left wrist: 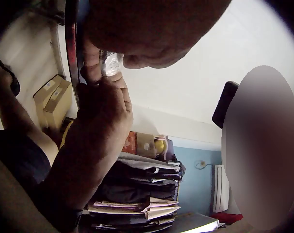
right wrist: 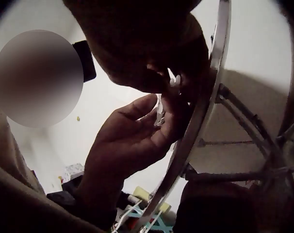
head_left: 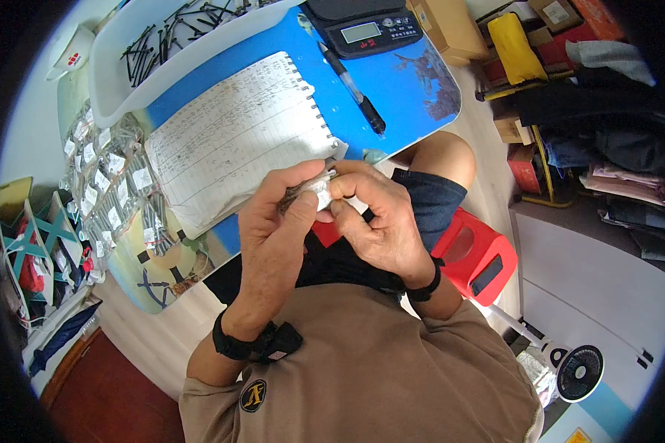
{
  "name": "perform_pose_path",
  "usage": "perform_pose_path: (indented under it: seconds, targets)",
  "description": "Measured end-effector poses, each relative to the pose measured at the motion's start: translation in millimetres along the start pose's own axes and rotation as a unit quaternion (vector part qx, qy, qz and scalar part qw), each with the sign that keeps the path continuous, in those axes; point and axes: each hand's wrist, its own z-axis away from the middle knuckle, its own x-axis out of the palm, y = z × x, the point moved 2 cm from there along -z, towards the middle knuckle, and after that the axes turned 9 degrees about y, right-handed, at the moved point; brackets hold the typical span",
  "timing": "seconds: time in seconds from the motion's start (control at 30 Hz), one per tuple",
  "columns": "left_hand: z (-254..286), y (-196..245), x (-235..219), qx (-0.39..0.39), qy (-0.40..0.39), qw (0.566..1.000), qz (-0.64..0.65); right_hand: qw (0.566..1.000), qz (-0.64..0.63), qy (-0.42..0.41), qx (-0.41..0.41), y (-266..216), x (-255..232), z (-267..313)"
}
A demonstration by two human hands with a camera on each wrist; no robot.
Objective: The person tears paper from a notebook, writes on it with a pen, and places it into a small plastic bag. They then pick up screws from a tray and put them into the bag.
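Both hands up close: we see left hand and right hand fingers pinched on a small clear packet, just below the notebook. Sealing step, we judge; next needs steady fingertip pressure.

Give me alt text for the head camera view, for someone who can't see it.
Both hands, left hand and right hand, pinch a small clear packet between them above the table edge. Behind lie a handwritten spiral notebook, a black pen, a digital scale and a white tray of dark screws.
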Motion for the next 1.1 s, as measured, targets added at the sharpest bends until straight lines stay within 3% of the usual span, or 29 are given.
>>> perform_pose_path:
  seconds: [0.2, 0.3, 0.47, 0.63, 0.8, 0.93, 1.03, 1.1]
  targets:
    - [0, 7, -3, -0.046, 0.012, 0.998, -0.039, 0.999, -0.002, -0.039, -0.013, -4, -1, 2]
    - [-2, 6, -1, -0.013, -0.014, 0.999, -0.03, 0.997, -0.02, -0.067, 0.027, -3, -6, 3]
    - [1, 3, -2, 0.002, -0.054, 0.998, -0.01, 0.973, -0.184, -0.137, 0.035, 1, -17, -3]
    - [2, 10, -3, 0.004, -0.074, 0.997, -0.031, 0.978, -0.169, -0.118, 0.038, 3, -10, 8]
    - [7, 4, -6, -0.068, -0.057, 0.996, 0.003, 0.982, -0.115, -0.144, 0.049, 4, -14, 8]
    - [6, 2, -14, -0.098, -0.036, 0.993, 0.057, 0.993, -0.087, -0.076, 0.004, -1, -3, 12]
    - [6, -6, -24, -0.112, -0.031, 0.991, 0.066, 0.992, -0.065, -0.107, 0.0, -3, -2, 10]
    - [9, 2, -23, -0.137, -0.025, 0.987, 0.075, 0.994, -0.07, -0.084, 0.015, -6, -3, 10]
